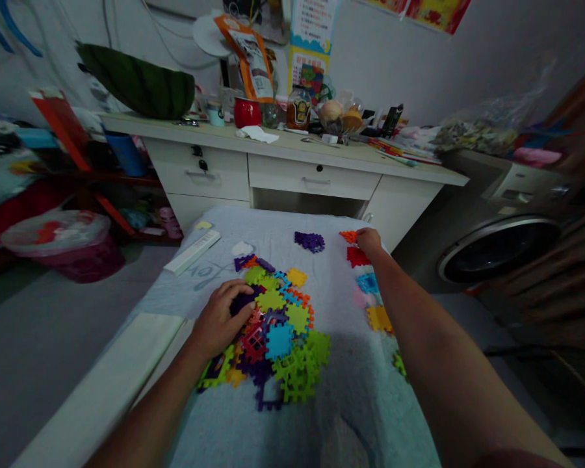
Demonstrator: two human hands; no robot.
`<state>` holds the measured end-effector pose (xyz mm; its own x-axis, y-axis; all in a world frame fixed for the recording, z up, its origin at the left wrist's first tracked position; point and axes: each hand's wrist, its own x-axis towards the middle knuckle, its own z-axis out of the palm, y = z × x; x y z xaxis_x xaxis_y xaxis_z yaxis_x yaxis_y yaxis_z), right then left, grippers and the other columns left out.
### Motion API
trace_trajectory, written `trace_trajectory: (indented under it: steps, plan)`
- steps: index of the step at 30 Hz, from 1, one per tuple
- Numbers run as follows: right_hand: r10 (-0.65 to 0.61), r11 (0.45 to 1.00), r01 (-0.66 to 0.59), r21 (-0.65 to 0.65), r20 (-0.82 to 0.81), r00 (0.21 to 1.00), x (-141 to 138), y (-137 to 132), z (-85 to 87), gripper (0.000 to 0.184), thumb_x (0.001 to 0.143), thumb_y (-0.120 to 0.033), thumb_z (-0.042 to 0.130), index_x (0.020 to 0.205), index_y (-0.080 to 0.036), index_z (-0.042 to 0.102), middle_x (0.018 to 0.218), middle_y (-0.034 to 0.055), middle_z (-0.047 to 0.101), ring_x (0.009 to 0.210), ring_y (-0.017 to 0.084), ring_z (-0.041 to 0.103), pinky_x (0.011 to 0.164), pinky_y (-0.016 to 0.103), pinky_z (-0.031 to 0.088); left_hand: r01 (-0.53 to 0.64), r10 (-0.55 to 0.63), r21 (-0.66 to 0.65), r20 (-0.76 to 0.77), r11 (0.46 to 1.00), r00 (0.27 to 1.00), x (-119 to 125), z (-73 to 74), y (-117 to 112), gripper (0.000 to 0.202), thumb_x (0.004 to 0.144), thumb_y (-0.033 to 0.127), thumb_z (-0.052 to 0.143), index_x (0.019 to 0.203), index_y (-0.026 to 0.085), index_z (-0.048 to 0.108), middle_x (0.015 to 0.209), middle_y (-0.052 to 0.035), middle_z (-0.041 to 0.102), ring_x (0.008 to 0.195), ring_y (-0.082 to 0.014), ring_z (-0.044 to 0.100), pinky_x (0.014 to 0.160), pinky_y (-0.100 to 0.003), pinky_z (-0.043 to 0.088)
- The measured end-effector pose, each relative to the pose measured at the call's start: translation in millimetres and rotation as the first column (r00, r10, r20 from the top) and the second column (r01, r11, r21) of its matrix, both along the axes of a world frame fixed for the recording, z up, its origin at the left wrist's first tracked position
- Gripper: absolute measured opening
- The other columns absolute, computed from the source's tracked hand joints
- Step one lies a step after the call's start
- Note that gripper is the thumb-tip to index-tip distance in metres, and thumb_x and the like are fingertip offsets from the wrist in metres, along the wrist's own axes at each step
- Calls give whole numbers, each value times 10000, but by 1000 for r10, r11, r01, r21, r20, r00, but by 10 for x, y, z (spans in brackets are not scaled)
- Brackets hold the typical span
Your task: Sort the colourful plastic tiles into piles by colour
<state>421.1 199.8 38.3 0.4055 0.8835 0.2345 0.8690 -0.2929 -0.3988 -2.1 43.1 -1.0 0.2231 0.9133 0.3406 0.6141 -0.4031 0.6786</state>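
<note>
From the head camera, the person's got both bare hands over a table with a pale blue cloth (351, 383) on it. The left hand (227, 315) is at the left edge of a big messy pile of plastic pieces (272, 300), fingers curled over some dark purple ones; honestly can't tell if they're gripping or just resting there. The pile's a jumble of lime, purple, red, orange and yellow bits, with a blue square (279, 341) lying on top.

The right hand (369, 242) is way out at the far right, fingers bent down at an orange piece (348, 236). Whether it's pinched or only touched, can't tell, the fingertips are hidden. Running from there toward the person: red piece (357, 257), blue piece (368, 283), pink piece (363, 298), yellow piece (379, 319), then a green piece (400, 365) partly behind the forearm. A purple clump (310, 242) sits alone between pile and row, near the far edge. There's a long white box (193, 252) at far left, and a cut watermelon (136, 81) up on the desk (283, 143) behind.
</note>
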Motion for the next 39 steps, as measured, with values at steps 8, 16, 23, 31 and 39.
trace_trajectory:
  steps: [8,16,23,31,39]
  plan:
    - [71,994,-63,93,-86,994,-284,-254,211,336,779,-91,509,1031,-124,728,1053,102,721,970,185,649,878,280,480,9,-9,7,4,1000,1000,5,13,-6,277,846,430,552,1014,231,647,1189,-67,594,1160,-260,555,1036,-455,429]
    - [660,743,-669,-19,-149,736,-1265,-867,246,214,804,-125,582,972,-143,714,925,57,722,811,153,633,758,254,469,24,-24,10,22,1000,999,15,28,-20,272,844,409,552,1020,220,635,1157,-71,597,1137,-252,554,1033,-454,424]
    - [752,647,-744,-166,-21,659,-1628,-1112,-20,287,760,-117,652,1042,-142,699,1075,105,691,972,195,609,883,308,438,23,-24,20,28,1000,999,17,28,-30,246,842,391,556,1008,226,629,1152,-65,592,1119,-247,556,1020,-447,429]
    - [735,668,-706,-235,62,675,-1619,-1198,-35,214,823,-243,668,998,-126,702,1032,107,694,937,190,604,840,287,422,23,-24,45,28,999,999,18,13,-21,268,839,399,559,1020,214,628,1135,-69,600,1110,-247,566,1017,-441,432]
    - [567,819,-555,-144,56,822,-1503,-1561,122,214,852,-117,518,950,-139,706,994,102,708,880,175,614,786,256,420,69,-70,34,49,997,996,14,34,-3,355,926,485,431,998,209,642,1110,-73,625,1106,-231,561,1026,-421,424]
